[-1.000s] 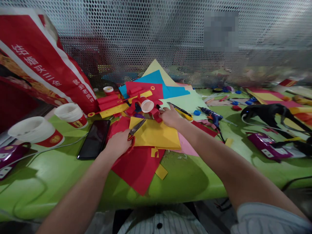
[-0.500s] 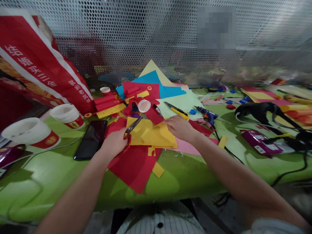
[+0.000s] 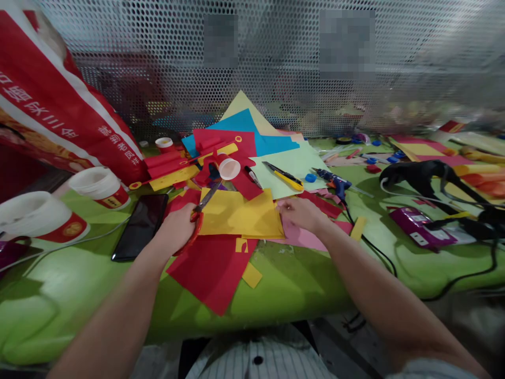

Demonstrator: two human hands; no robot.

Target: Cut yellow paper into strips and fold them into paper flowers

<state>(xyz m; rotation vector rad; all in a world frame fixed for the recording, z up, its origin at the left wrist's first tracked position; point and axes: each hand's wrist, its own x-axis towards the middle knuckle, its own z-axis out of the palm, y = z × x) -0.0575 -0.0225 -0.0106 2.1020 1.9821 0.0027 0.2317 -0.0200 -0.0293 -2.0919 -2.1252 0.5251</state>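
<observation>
My left hand [image 3: 179,227] is closed around the red handles of a pair of scissors [image 3: 207,198], whose blades point up and away beside a yellow paper sheet [image 3: 236,213]. At that sheet's right edge, my right hand [image 3: 302,213] has its fingers curled and pinched on the paper. The yellow sheet looks layered or folded, and it overlaps a red paper sheet [image 3: 215,271] and pink paper [image 3: 302,238]. A small cut yellow scrap [image 3: 241,245] lies on the red sheet. Behind the yellow sheet are a paper cup [image 3: 229,168] on its side and a pen [image 3: 253,177].
A black phone [image 3: 140,226] and stacked paper cups [image 3: 100,187] sit left, before a large red bag [image 3: 71,105]. A yellow utility knife [image 3: 284,176] and blue glue gun [image 3: 333,181] lie at the right. Farther right is a purple power strip [image 3: 422,227] with cables.
My right hand has drawn back slightly from over the yellow paper to its right edge, fingers more curled. The scissors stay in my left hand. The view has shifted a little.
</observation>
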